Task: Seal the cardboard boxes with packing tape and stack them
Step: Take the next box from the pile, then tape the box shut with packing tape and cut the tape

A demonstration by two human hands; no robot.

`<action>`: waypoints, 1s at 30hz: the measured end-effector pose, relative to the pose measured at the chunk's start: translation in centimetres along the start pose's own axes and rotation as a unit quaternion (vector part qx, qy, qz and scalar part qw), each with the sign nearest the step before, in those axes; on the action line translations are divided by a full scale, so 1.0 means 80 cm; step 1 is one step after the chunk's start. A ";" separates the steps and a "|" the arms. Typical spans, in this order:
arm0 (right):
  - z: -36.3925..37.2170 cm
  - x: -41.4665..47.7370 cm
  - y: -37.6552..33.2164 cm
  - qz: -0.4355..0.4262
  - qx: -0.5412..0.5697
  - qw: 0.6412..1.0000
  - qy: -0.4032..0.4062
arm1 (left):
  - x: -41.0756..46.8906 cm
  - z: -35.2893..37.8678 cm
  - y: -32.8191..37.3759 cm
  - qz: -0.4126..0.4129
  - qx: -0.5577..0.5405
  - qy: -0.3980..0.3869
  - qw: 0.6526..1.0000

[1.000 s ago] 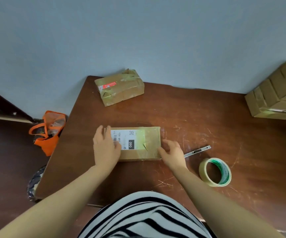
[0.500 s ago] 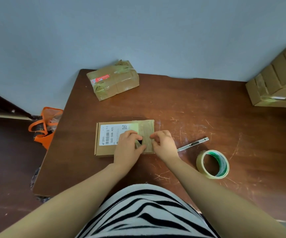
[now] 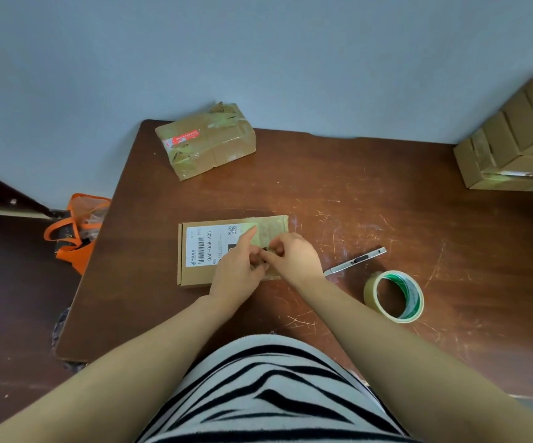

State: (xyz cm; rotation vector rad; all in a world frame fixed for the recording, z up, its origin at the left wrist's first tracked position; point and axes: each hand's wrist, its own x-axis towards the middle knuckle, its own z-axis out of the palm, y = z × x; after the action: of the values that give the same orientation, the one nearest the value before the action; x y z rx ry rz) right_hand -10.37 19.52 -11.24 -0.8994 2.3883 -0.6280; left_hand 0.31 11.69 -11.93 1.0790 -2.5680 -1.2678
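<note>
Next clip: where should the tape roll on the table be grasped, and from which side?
Probably its ring wall: the tape roll lies flat, core facing up, so a thumb outside and fingers inside the core can pinch it from above. Its near side looks freest, since the knife lies apart beyond it; the right hand is closer.

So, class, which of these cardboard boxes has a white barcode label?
The flat box in the middle: its top bears a white barcode label. The taped box at the far corner has a red sticker; the stacked boxes at right show none.
</note>
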 end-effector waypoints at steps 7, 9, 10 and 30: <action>0.015 -0.017 0.015 -0.132 -0.014 0.990 0.045 | 0.007 -0.014 -0.015 0.011 0.014 0.053 0.998; 0.025 -0.023 0.023 -0.170 -0.036 0.983 0.058 | 0.007 -0.012 -0.017 0.010 0.016 0.038 0.999; 0.029 -0.023 0.024 -0.174 -0.052 0.982 0.053 | 0.008 -0.011 -0.018 0.012 0.022 0.032 0.999; 0.030 -0.011 0.031 -0.061 0.006 0.994 -0.086 | 0.027 0.003 -0.013 -0.088 0.224 -0.004 0.971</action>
State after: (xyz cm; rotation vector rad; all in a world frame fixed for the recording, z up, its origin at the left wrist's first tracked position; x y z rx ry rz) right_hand -9.52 21.21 -14.27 -1.0568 2.1864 -0.5861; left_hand -0.78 10.03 -13.32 1.3994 -2.8997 -0.7262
